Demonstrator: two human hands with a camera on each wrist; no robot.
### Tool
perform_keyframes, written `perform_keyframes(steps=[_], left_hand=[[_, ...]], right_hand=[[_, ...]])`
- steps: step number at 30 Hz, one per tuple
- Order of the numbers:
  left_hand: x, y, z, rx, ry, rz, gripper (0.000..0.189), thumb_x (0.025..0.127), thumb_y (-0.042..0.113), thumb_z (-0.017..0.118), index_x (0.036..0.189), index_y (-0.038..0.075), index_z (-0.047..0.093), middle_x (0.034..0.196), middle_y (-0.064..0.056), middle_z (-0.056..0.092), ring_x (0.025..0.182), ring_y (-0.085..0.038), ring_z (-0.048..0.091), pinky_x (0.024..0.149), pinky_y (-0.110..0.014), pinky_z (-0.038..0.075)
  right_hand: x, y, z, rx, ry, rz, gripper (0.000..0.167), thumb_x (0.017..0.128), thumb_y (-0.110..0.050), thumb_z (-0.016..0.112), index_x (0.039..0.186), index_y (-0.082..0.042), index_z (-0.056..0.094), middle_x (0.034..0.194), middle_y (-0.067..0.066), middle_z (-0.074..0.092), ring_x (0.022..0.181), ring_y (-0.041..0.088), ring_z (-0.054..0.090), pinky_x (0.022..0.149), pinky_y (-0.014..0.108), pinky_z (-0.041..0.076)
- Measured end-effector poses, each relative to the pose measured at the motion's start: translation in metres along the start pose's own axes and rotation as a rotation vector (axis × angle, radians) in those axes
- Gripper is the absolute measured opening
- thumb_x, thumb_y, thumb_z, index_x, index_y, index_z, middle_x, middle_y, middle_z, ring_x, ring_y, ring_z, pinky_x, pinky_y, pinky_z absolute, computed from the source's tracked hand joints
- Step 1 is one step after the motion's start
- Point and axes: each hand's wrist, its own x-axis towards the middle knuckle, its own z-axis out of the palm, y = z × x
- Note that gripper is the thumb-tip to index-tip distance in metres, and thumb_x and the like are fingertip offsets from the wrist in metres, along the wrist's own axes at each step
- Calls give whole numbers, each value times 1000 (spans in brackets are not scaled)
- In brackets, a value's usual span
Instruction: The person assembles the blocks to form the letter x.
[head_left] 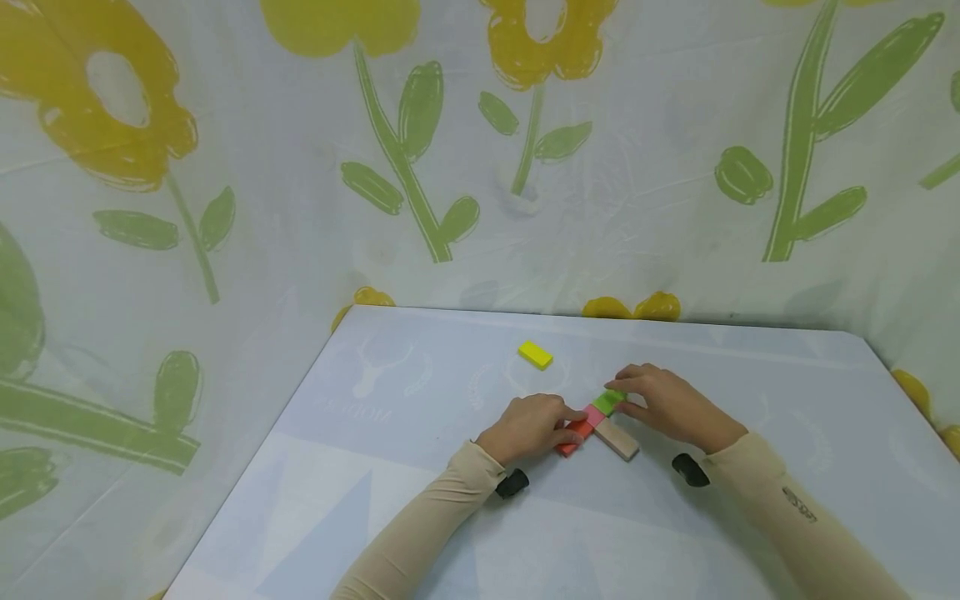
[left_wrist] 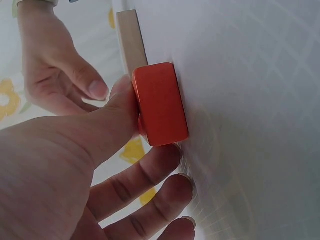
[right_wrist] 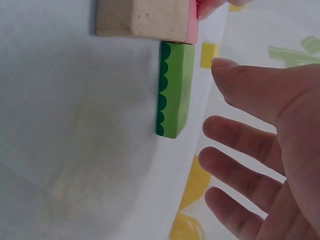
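On the table, a red block (head_left: 567,447), a pink block (head_left: 594,416) and a green block (head_left: 608,401) form a slanting row, end to end. A plain wooden block (head_left: 617,440) juts from the row beside the pink one. My left hand (head_left: 527,426) holds the red block (left_wrist: 162,106) between thumb and fingers, and a fingertip reaches the pink block. Around the far end of the green block (right_wrist: 176,90) hovers my right hand (head_left: 666,403); in the right wrist view its spread fingers stand apart from that block, whose side has a dark green scalloped edge.
A yellow block (head_left: 536,355) lies by itself farther back on the pale patterned table (head_left: 750,392). Behind the table's back edge hangs a white cloth (head_left: 660,183) with yellow flowers and green stems; it also covers the left side.
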Motion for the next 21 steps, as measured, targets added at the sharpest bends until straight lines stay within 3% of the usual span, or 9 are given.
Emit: perform_keyframes(steps=[7, 14, 21], left_hand=[[0, 0, 0, 16, 0, 5, 45, 97, 39, 72, 140, 27, 66, 84, 7, 63, 66, -6, 41, 51, -19, 29], [-1, 0, 0, 16, 8, 0, 45, 96, 40, 73, 139, 27, 67, 76, 7, 53, 65, -6, 41, 51, -19, 29], [-1, 1, 0, 15, 4, -7, 45, 96, 40, 73, 139, 27, 66, 76, 8, 54, 65, -7, 40, 51, -19, 29]], right_hand=[[-6, 0, 4, 32, 40, -2, 36, 88, -15, 82, 123, -8, 75, 117, 10, 72, 107, 31, 68, 92, 49, 59], [-13, -3, 8, 71, 74, 11, 39, 89, -16, 81, 126, -7, 73, 119, 12, 71, 110, 33, 67, 94, 51, 58], [-19, -7, 14, 100, 81, 52, 41, 89, -19, 81, 128, -7, 73, 123, 14, 70, 116, 36, 66, 98, 55, 56]])
